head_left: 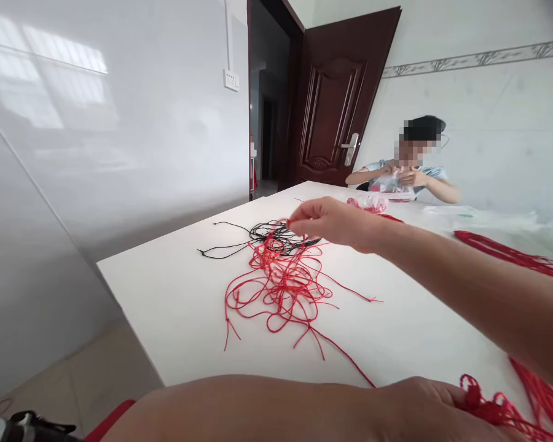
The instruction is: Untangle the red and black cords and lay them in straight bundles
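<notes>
White counter [175,307] fills the view; brown panelled door [334,104] stands open beyond it; co-worker [408,175] sits at the far end, both hands on a clear plastic bag [394,187]; those hands are not the wearer's. Second bag [367,202], with red inside, lies on the counter nearer the wearer; more clear plastic [479,218] lies along the right side.

Main pile: red cords [276,288] in a loose tangle mid-counter, overlapping black cords [262,236] at its far side; ends splay outward; neither colour is separated out. Straighter red hank [507,255] lies apart at right; knotted red bunch [483,402] sits at the near right, also apart from the tangle; so some cord is gathered, the tangle is not.

Right hand [334,224] is above the far side of the tangle; its fingers [304,212] are pinched closed on a single red strand. Left hand [424,405] lies at the near edge against the knotted red bunch; can't tell if it grips.
</notes>
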A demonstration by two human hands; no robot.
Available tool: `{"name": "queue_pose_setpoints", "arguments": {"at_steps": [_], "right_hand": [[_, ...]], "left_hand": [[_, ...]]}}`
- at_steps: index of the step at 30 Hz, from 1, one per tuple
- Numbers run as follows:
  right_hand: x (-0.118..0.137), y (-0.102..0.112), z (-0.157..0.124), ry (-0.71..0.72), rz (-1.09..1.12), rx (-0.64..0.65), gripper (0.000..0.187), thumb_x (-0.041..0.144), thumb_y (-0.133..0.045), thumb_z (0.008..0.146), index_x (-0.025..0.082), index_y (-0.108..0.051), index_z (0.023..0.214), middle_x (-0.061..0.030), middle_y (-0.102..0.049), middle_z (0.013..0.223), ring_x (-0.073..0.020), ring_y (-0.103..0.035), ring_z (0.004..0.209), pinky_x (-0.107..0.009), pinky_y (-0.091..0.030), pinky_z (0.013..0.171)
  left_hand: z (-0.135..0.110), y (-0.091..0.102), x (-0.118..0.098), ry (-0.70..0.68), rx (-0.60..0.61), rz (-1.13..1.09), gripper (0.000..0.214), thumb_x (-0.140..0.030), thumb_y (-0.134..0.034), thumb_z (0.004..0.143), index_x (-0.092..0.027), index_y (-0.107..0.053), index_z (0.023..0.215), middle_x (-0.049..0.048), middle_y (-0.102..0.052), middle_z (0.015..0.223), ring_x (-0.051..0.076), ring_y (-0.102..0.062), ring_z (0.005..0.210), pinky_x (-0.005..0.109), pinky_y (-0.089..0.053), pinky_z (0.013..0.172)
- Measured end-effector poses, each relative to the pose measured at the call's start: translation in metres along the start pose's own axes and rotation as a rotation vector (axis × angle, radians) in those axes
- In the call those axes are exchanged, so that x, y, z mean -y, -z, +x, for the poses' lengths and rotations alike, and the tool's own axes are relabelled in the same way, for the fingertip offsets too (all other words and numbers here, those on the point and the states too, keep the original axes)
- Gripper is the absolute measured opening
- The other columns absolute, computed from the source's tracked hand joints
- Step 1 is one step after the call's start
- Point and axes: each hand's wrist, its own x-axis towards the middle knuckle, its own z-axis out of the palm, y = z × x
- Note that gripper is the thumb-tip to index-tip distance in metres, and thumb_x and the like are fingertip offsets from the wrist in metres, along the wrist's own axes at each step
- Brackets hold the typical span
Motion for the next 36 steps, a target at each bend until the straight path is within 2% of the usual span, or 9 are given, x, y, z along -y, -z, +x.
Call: {"name": "queue_pose_setpoints", "arguments": {"at_steps": [5, 14, 16, 20, 23, 26, 29, 34, 36], "right_hand": [[0.005, 0.044, -0.021, 0.047, 0.451, -0.092, 0.005, 0.022, -0.059, 0.072, 0.018, -0.056, 0.070, -0.0007, -0.060, 0.077, -0.0102, -0.055, 0.068, -0.026, -0.045, 0.065], [0.024, 0.083, -0.048, 0.151, 0.329, -0.399, 0.010, 0.022, -0.055, 0.075, 0.020, -0.053, 0.066, 0.0042, -0.052, 0.058, -0.0058, -0.039, 0.043, -0.020, -0.032, 0.041], [0.024, 0.086, -0.050, 0.252, 0.311, -0.468, 0.008, 0.029, -0.054, 0.076, 0.024, -0.052, 0.070, 0.0051, -0.052, 0.059, -0.0077, -0.042, 0.046, -0.022, -0.035, 0.044], [0.020, 0.083, -0.049, 0.197, 0.145, -0.409, 0.012, 0.028, -0.059, 0.072, 0.021, -0.052, 0.066, 0.0028, -0.054, 0.055, -0.0102, -0.048, 0.050, -0.025, -0.042, 0.051], [0.023, 0.084, -0.050, 0.307, 0.147, -0.527, 0.015, 0.026, -0.054, 0.077, 0.020, -0.048, 0.065, 0.0024, -0.054, 0.058, -0.0092, -0.049, 0.053, -0.024, -0.044, 0.053], [0.029, 0.092, -0.053, 0.238, 0.123, -0.581, 0.016, 0.015, -0.052, 0.078, 0.018, -0.047, 0.063, 0.0017, -0.053, 0.055, -0.0077, -0.047, 0.049, -0.023, -0.042, 0.050], [0.034, 0.103, -0.056, 0.382, 0.208, -0.793, 0.016, 0.011, -0.045, 0.080, 0.019, -0.044, 0.067, 0.0039, -0.051, 0.054, -0.0062, -0.045, 0.045, -0.022, -0.039, 0.047], [0.036, 0.115, -0.060, 0.436, 0.182, -0.893, 0.015, 0.013, -0.041, 0.083, 0.019, -0.040, 0.069, 0.0061, -0.048, 0.051, -0.0051, -0.043, 0.044, -0.019, -0.036, 0.045], [0.035, 0.115, -0.064, 0.404, 0.096, -0.850, 0.015, 0.011, -0.042, 0.081, 0.020, -0.041, 0.069, 0.0070, -0.047, 0.049, -0.0056, -0.041, 0.042, -0.020, -0.036, 0.044]], "left_hand": [[0.006, 0.008, 0.003, 0.162, 0.130, -0.102, 0.004, -0.015, -0.061, 0.064, -0.016, -0.058, 0.065, -0.0051, -0.030, 0.046, 0.002, -0.028, 0.038, 0.016, -0.019, 0.037], [0.001, 0.002, -0.009, 0.245, 0.089, -0.051, 0.009, -0.020, -0.048, 0.075, -0.015, -0.051, 0.068, -0.0058, -0.029, 0.045, 0.004, -0.026, 0.036, 0.021, -0.023, 0.043], [0.000, 0.003, -0.009, 0.228, 0.121, -0.027, 0.010, -0.024, -0.048, 0.077, -0.016, -0.050, 0.072, -0.0068, -0.029, 0.047, 0.004, -0.026, 0.036, 0.023, -0.028, 0.047], [0.000, 0.007, -0.008, 0.211, 0.144, -0.006, 0.011, -0.027, -0.043, 0.079, -0.016, -0.048, 0.077, -0.0073, -0.030, 0.050, 0.005, -0.028, 0.039, 0.029, -0.036, 0.056], [0.000, 0.008, -0.008, 0.211, 0.149, 0.011, 0.013, -0.028, -0.043, 0.080, -0.017, -0.048, 0.077, -0.0075, -0.030, 0.050, 0.005, -0.028, 0.039, 0.032, -0.038, 0.059], [0.000, 0.008, -0.008, 0.196, 0.166, 0.023, 0.014, -0.029, -0.042, 0.080, -0.017, -0.048, 0.078, -0.0075, -0.031, 0.051, 0.004, -0.029, 0.040, 0.034, -0.039, 0.061], [0.001, 0.008, -0.008, 0.194, 0.179, 0.027, 0.015, -0.031, -0.043, 0.079, -0.017, -0.048, 0.078, -0.0075, -0.033, 0.051, 0.004, -0.030, 0.040, 0.035, -0.040, 0.062], [0.000, 0.007, -0.009, 0.190, 0.168, 0.028, 0.016, -0.033, -0.042, 0.080, -0.018, -0.046, 0.078, -0.0075, -0.033, 0.052, 0.004, -0.031, 0.041, 0.036, -0.041, 0.062], [-0.002, 0.005, -0.010, 0.179, 0.157, 0.035, 0.016, -0.033, -0.041, 0.081, -0.018, -0.046, 0.079, -0.0071, -0.034, 0.054, 0.004, -0.032, 0.042, 0.036, -0.041, 0.063]]}}
